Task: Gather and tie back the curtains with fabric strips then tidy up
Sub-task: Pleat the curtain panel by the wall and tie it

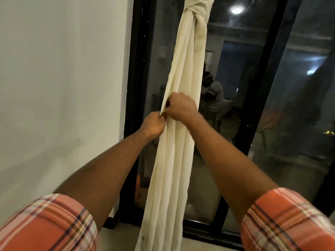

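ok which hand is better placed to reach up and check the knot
Probably the right hand: it grips the curtain higher, nearer the knot, while the left hand pinches the edge lower down.

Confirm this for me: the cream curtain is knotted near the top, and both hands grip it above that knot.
One detail is wrong. The curtain is indeed tied in a knot near the top, but the hands grip it below that knot, not above. The head view shows the left hand and the right hand pinching the folds well under it.
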Demonstrator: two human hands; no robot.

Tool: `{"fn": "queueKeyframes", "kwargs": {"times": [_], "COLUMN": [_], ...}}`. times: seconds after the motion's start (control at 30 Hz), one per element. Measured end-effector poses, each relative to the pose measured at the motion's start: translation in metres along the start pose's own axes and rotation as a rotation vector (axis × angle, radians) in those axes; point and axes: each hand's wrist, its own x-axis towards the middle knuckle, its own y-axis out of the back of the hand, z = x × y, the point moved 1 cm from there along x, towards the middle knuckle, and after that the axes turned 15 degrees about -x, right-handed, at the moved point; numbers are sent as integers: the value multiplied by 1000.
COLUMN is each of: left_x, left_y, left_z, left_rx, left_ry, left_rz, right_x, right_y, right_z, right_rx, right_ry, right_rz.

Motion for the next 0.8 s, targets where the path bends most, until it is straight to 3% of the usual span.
{"fn": "queueKeyframes", "kwargs": {"times": [0.13,0.27,0.43,0.53,0.6,0.67,0.73,0.8], "left_x": [-11,-26,-39,-48,-51,-50,-47,-42], "left_y": [9,9,1,-4,-6,-5,-7,-9], "left_z": [-29,-63,-117,-139,-149,-156,-148,-125], "left_rx": [210,240,251,283,293,265,114,-205], "left_ry": [12,64,151,196,218,246,256,204], "left_rz": [72,64,0,-18,-26,-44,-53,-5], "right_x": [-60,-158,-235,-240,-232,-217,-197,-170], "right_y": [-98,-194,-257,-270,-279,-276,-254,-217], "right_z": [-20,-48,-58,-41,-14,20,54,74], "right_rx": [4,9,136,101,118,268,500,725], "right_ry": [20,148,234,251,111,-167,-598,-878], "right_rz": [-245,-567,-1000,-1129,-1149,-1086,-801,-320]}}
